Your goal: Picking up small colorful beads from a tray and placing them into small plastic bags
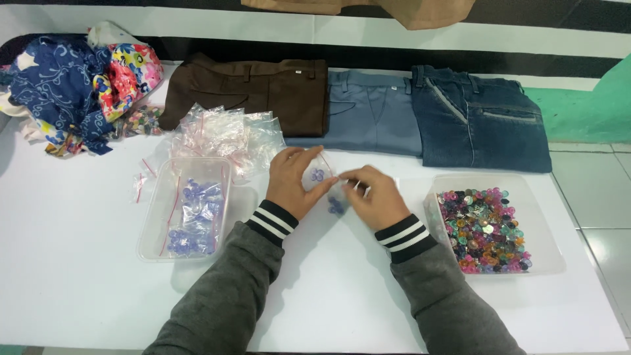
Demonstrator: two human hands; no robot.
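My left hand (294, 181) and my right hand (374, 196) meet over the middle of the white table (79, 289). Between them they pinch a small clear plastic bag (325, 185) with a few blue buttons inside. Fingers of both hands grip the bag's upper edge. Both sleeves are grey with black-and-white striped cuffs. A clear tub (152, 230) to the left of my left hand holds several small bags of blue buttons (192, 217). Another clear tub (545, 253) to the right of my right hand is full of loose mixed-colour buttons (485, 229).
A heap of empty clear bags (223, 131) lies behind the left tub. Three folded trousers lie along the back: brown (256, 92), grey-blue (368, 112), dark denim (480, 118). Patterned fabric (72, 85) is piled at the back left. Tiled floor (591, 190) shows on the right.
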